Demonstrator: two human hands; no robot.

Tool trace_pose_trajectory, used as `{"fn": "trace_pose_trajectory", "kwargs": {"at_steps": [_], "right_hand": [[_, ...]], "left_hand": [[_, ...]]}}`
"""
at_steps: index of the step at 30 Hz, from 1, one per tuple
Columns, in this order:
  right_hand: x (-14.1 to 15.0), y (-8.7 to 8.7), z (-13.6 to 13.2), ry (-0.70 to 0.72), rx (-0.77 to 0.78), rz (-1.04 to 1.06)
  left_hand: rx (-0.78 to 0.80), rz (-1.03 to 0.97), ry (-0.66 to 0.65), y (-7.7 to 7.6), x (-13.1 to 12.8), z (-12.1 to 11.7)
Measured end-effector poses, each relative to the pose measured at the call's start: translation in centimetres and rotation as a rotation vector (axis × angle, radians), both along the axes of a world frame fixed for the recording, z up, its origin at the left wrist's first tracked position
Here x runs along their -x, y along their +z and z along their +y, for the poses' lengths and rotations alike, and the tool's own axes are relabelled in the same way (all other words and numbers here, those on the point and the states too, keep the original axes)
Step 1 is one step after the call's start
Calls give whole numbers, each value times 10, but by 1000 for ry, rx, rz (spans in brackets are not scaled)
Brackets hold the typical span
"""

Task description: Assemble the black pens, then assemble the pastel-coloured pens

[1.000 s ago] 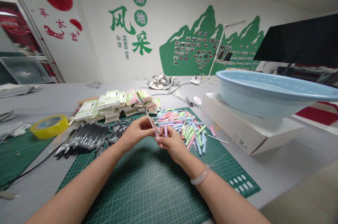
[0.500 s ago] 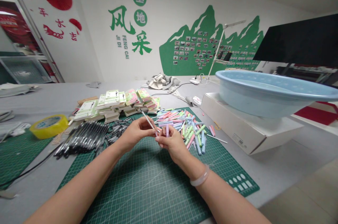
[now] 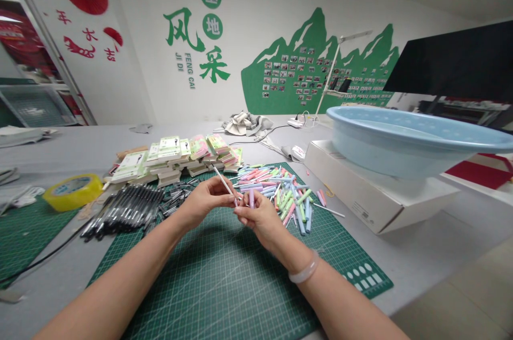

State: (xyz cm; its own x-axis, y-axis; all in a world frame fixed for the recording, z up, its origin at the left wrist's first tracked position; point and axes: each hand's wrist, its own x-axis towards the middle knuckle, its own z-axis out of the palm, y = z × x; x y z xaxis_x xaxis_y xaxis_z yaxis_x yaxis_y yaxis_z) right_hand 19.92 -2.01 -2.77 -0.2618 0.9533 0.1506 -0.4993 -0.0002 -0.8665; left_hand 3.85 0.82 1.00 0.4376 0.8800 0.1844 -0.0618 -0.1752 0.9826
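Note:
My left hand [image 3: 204, 203] is closed on a thin white pen refill [image 3: 223, 178], a slim stick with a dark upper tip that slants up to the left. My right hand [image 3: 262, 218] pinches a short purple pen barrel [image 3: 251, 199]. The fingertips of both hands meet over the green cutting mat [image 3: 224, 281], and the refill's lower end lies between them, partly hidden. Just beyond my right hand spreads a pile of pastel pen parts [image 3: 286, 203] in pink, green, blue and purple. Left of my left hand lie several black pens [image 3: 124, 206].
Stacked small card packs [image 3: 170, 150] stand behind the pens. A roll of yellow tape [image 3: 74, 192] sits at the left. At the right, a blue basin [image 3: 401, 142] rests on a white box [image 3: 368, 195]. Crumpled cloth [image 3: 246, 124] and a cable lie toward the back.
Both hands keep their grip on the refill and the purple barrel, shifting only slightly to the left. Nothing else has visibly changed.

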Motion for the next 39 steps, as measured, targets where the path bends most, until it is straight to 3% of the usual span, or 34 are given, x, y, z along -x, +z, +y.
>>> {"fn": "trace_pose_trajectory", "kwargs": {"at_steps": [11,39], "right_hand": [[0,3,-1,54,-5,31],[1,2,-6,-109,-35,-89]], "left_hand": [[69,-31,3,-3,1,2],[-40,45,-56,-2,-1,-1]]}}
